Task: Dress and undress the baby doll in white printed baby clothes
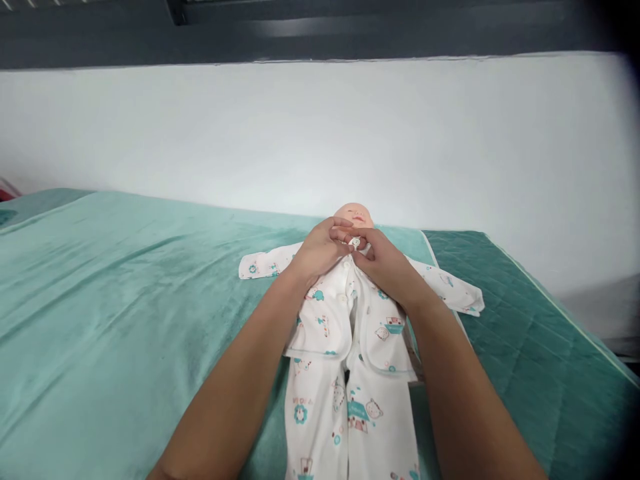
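Note:
A baby doll (pixel 358 215) lies on its back, dressed in a white printed jacket (pixel 327 320) and matching trousers (pixel 383 420). Both sleeves stretch out to the sides. At the jacket's neck, my left hand (pixel 327 245) pinches the collar edge from the left, fingers bent. My right hand (pixel 379 259) meets it there from the right, thumb and fingers closed on the other side of the collar. A small pale button or snap (pixel 355 242) shows between the fingertips. Below the chest the jacket fronts hang apart. The doll's neck is mostly hidden behind my fingers.
A light green blanket (pixel 125 300) covers most of the bed, with a darker green quilted mat (pixel 520 347) at the right. Behind the doll's head stands a white wall (pixel 300 140), topped by a dark metal beam (pixel 320 30).

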Demonstrator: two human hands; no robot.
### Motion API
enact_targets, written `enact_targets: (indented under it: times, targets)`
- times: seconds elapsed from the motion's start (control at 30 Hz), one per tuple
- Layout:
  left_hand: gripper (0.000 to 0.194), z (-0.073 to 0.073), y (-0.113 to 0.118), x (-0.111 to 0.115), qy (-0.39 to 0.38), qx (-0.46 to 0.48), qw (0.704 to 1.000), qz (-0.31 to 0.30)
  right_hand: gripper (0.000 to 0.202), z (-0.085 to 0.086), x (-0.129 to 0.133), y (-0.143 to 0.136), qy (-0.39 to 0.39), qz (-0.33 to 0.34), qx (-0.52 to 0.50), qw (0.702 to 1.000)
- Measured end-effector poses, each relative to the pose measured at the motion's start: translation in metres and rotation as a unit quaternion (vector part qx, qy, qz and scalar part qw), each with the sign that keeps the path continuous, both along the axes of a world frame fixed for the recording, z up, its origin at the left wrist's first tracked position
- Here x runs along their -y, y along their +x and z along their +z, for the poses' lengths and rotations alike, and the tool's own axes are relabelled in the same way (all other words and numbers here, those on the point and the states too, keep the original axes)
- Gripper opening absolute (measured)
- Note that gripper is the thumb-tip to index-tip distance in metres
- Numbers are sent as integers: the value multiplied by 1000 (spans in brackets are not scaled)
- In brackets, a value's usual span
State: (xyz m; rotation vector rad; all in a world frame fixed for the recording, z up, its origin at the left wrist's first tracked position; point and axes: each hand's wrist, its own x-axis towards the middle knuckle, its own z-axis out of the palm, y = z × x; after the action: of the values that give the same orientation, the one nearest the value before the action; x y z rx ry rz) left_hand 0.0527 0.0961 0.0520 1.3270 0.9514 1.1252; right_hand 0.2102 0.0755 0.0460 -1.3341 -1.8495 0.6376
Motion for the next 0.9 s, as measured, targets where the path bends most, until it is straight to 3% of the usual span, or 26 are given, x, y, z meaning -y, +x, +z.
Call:
enact_targets:
  times: [0.1, 0.23, 0.47, 0.67, 0.9]
  targets:
    - [37, -2, 0, -2, 21, -30, 999, 7, 42, -2, 0, -1, 19, -3, 30, 999]
    - [20, -2, 4, -2, 86, -113, 989, 44, 37, -4, -1, -2, 21, -30, -4, 999]
    - [19, -4, 8, -3, 195, -250, 940, 124, 35, -1, 1, -3, -13, -67, -79, 995]
    - [23, 1, 9, 0, 168, -276, 937, 133, 25, -2, 2, -8, 7, -113, -145, 983]
    - [21, 2, 9, -1, 157, -284, 935, 139, 18, -2, 5, -10, 74, -150, -122, 978]
